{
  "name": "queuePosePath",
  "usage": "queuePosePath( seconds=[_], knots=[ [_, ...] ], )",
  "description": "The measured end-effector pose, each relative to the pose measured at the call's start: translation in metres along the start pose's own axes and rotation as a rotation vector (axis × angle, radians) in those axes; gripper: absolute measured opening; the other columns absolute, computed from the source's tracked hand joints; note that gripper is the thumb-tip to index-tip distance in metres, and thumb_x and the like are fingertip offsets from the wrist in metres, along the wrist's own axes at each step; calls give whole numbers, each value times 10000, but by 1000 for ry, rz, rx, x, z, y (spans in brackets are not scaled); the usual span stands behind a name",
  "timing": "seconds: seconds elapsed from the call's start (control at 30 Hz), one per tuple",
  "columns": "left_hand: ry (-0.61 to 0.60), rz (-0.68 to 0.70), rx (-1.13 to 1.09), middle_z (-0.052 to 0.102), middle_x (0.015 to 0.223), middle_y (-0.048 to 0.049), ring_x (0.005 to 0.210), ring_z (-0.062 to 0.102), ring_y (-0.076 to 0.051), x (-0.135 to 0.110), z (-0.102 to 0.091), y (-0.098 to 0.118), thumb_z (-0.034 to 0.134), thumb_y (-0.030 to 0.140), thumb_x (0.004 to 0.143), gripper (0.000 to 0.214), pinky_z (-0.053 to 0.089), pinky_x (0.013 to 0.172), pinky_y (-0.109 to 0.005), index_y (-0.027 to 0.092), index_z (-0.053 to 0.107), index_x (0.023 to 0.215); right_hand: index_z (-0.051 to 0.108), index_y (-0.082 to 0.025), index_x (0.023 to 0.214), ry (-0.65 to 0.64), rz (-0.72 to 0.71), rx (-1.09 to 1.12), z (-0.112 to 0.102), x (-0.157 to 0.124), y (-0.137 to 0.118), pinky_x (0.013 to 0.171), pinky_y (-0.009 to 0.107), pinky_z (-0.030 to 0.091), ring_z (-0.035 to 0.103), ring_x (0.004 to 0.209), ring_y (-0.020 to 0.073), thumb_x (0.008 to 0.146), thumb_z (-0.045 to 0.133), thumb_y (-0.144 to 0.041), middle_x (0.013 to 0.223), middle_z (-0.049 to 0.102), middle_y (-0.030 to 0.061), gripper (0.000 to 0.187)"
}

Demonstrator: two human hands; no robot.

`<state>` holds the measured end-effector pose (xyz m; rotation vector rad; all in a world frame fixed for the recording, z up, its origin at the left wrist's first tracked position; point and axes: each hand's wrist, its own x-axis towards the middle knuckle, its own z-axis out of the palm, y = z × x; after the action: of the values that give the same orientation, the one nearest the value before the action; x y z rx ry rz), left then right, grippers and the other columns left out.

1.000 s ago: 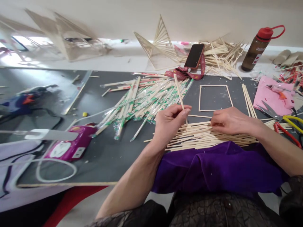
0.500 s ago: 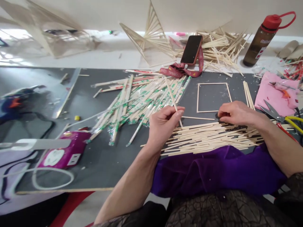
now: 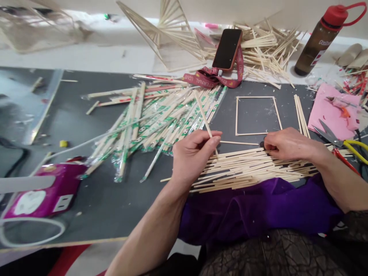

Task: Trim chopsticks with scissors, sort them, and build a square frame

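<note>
My left hand is closed on a thin wooden stick that points up and away from me, pinched between thumb and fingers. My right hand lies curled, fingers down, on the far edge of a flat row of bare wooden sticks laid side by side across the dark board. What its fingertips grip is hidden. Just beyond both hands sits a square frame of sticks, and a single loose stick lies in front of it.
A heap of wrapped chopsticks spreads left of my hands. A purple cloth covers my lap. At the back are a phone on a lanyard, stick structures, a loose stick pile and a brown bottle. Scissors and pink paper lie right; a magenta device sits left.
The view has shifted, so everything sits a little more to the left and lower. My right hand slid slightly along the stick row; my left hand keeps the same stick.
</note>
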<state>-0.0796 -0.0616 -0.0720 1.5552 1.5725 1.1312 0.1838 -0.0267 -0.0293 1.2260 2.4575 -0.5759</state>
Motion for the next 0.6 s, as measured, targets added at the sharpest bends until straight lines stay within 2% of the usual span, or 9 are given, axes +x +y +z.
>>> queuePosePath(
  seconds=[0.23, 0.43, 0.6],
  knots=[
    [-20, 51, 5, 705, 721, -2, 631, 605, -127, -2, 0, 4, 643, 288, 833, 136, 464, 582, -262, 245, 772, 833, 613, -192, 755, 48, -11, -37, 4, 0, -2, 550, 272, 249, 497, 603, 143, 751, 509, -192, 769, 675, 34, 104],
    [-5, 58, -11, 708, 734, -3, 607, 590, -118, -4, 0, 8, 646, 299, 834, 153, 443, 544, -253, 236, 780, 869, 632, -190, 806, 98, -76, 181, 8, 2, 7, 575, 247, 318, 519, 624, 126, 773, 535, -211, 737, 661, 5, 105],
    [27, 56, -45, 665, 685, 7, 560, 545, -103, -4, 1, 8, 647, 308, 830, 169, 412, 513, -244, 225, 786, 879, 685, -176, 883, 100, -107, 348, 9, 2, 12, 610, 241, 375, 567, 653, 122, 797, 522, -201, 769, 688, 5, 185]
  ],
)
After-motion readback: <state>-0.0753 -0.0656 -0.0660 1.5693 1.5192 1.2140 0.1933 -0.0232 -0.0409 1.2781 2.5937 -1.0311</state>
